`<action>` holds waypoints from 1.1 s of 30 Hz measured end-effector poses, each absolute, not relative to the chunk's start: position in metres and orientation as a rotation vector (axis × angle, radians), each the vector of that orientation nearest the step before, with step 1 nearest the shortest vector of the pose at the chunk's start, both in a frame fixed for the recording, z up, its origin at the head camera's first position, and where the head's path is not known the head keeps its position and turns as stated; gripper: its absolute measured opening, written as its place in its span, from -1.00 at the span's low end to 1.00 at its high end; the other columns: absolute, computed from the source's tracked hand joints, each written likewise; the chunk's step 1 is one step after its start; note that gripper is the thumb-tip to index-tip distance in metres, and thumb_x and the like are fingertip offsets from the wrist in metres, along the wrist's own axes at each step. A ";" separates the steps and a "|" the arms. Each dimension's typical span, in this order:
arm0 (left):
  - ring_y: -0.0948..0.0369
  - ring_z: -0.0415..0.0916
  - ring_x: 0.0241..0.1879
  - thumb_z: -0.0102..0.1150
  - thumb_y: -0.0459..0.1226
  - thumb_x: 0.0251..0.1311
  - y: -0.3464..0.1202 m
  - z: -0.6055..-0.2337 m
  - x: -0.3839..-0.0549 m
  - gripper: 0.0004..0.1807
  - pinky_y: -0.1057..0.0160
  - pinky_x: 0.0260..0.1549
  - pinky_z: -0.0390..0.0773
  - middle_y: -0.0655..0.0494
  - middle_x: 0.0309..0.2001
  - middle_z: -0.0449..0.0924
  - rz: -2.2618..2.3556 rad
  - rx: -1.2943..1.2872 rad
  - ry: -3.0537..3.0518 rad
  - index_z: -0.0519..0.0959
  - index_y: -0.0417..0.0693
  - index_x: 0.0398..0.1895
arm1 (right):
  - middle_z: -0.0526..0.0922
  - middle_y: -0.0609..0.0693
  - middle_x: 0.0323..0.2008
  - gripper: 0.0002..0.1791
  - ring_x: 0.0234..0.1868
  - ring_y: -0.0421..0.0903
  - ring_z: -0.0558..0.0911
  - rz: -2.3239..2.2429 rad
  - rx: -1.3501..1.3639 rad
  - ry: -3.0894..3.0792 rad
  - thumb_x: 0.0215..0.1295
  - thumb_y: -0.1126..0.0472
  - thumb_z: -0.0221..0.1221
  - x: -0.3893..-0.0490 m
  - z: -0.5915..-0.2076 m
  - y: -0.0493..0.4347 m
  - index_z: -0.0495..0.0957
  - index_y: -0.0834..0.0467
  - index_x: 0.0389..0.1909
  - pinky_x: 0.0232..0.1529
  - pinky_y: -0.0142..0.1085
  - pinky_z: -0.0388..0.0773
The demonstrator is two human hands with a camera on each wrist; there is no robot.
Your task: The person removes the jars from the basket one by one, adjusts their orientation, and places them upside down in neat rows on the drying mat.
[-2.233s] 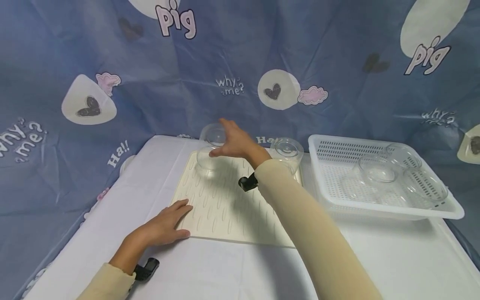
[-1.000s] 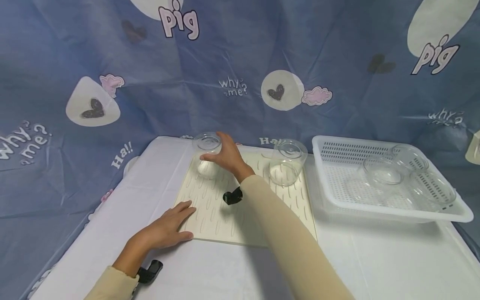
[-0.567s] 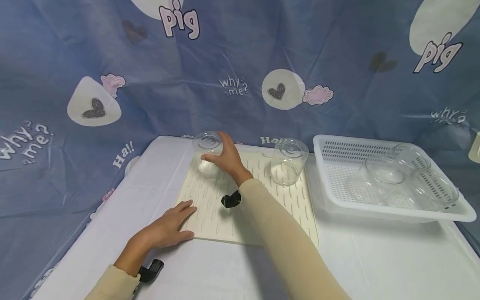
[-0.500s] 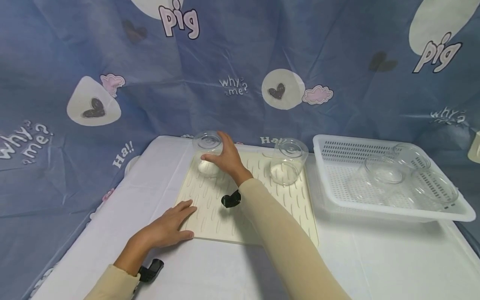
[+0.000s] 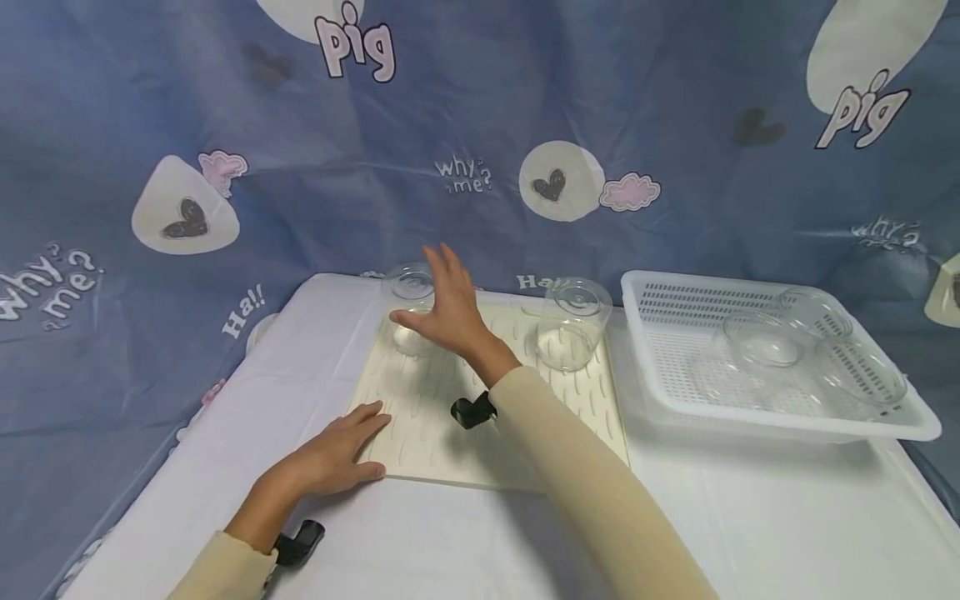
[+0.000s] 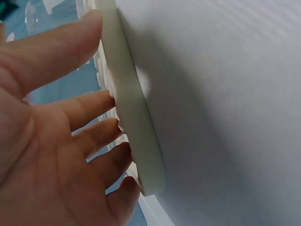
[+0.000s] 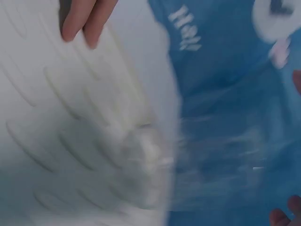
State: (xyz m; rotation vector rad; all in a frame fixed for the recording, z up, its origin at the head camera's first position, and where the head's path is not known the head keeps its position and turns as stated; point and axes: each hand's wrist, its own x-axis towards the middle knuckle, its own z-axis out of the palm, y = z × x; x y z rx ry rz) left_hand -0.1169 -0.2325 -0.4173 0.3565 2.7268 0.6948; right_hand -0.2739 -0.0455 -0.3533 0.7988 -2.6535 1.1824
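My right hand [image 5: 448,310] is spread beside a clear plastic cup [image 5: 405,282] at the back left of the cream ridged mat [image 5: 435,446]. Its fingers and thumb stand apart, not wrapped round the cup, which looks upside down. In the right wrist view the cup [image 7: 149,162] is blurred, with fingertips at the right edge. A second clear cup [image 5: 576,321] stands near the mat's back right corner, its ringed base upward. My left hand [image 5: 333,454] rests on the mat's front left corner; in the left wrist view its fingertips touch the mat's edge [image 6: 134,113].
A white perforated basket [image 5: 750,414] stands on the right of the white-covered table [image 5: 772,525], with several clear cups [image 5: 765,346] inside. A blue printed cloth [image 5: 675,100] hangs behind the table.
My right hand carried the cup down onto the mat's back left, then let go: the fingers have spread and lifted off it. My left hand stays on the mat corner.
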 end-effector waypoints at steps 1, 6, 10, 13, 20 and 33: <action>-0.36 0.06 0.46 0.34 -0.08 0.19 -0.232 -0.418 -0.117 -0.18 -0.37 0.30 0.28 -0.25 0.53 0.08 0.695 0.358 2.726 0.26 -0.19 0.46 | -0.17 0.08 0.61 0.08 0.61 0.18 -0.04 1.136 0.834 -2.642 0.13 -0.12 0.39 -0.268 -0.347 -0.041 -0.02 -0.03 0.57 0.52 0.25 0.07; -0.35 0.10 0.45 0.35 -0.06 0.18 -0.231 -0.417 -0.119 -0.17 -0.36 0.28 0.29 -0.27 0.51 0.10 0.668 0.375 2.736 0.27 -0.21 0.45 | -0.14 0.09 0.61 -0.05 0.58 0.19 0.04 0.941 0.954 -2.625 0.21 -0.05 0.34 -0.241 -0.321 -0.014 0.07 0.00 0.54 0.50 0.22 0.13; -0.36 0.11 0.44 0.34 -0.05 0.19 -0.231 -0.416 -0.121 -0.17 -0.36 0.27 0.31 -0.27 0.51 0.10 0.654 0.373 2.732 0.27 -0.22 0.45 | -0.13 0.06 0.61 -0.10 0.58 0.19 0.04 0.841 1.004 -2.623 0.24 -0.01 0.33 -0.222 -0.311 0.010 0.11 0.02 0.53 0.48 0.27 0.12; -0.35 0.13 0.44 0.35 -0.06 0.18 -0.230 -0.416 -0.122 -0.17 -0.35 0.27 0.32 -0.26 0.51 0.11 0.645 0.377 2.737 0.28 -0.22 0.44 | -0.10 0.08 0.60 -0.12 0.57 0.18 0.07 0.801 1.031 -2.604 0.24 0.01 0.33 -0.209 -0.305 0.030 0.13 0.03 0.51 0.47 0.29 0.12; -0.38 0.16 0.41 0.38 -0.07 0.14 -0.231 -0.420 -0.120 -0.16 -0.36 0.25 0.34 -0.28 0.49 0.15 0.667 0.379 2.749 0.31 -0.24 0.42 | -0.03 0.09 0.59 -0.11 0.56 0.17 0.11 0.786 1.059 -2.535 0.20 0.04 0.35 -0.175 -0.298 0.078 0.16 0.06 0.50 0.47 0.29 0.10; -0.35 0.17 0.42 0.42 -0.05 0.08 -0.228 -0.422 -0.121 -0.14 -0.33 0.26 0.35 -0.26 0.49 0.17 0.676 0.342 2.749 0.33 -0.22 0.41 | 0.09 0.26 0.53 -0.06 0.49 0.35 0.16 0.624 0.911 -2.446 0.03 0.23 0.44 -0.162 -0.304 0.192 0.21 0.18 0.45 0.30 0.43 0.13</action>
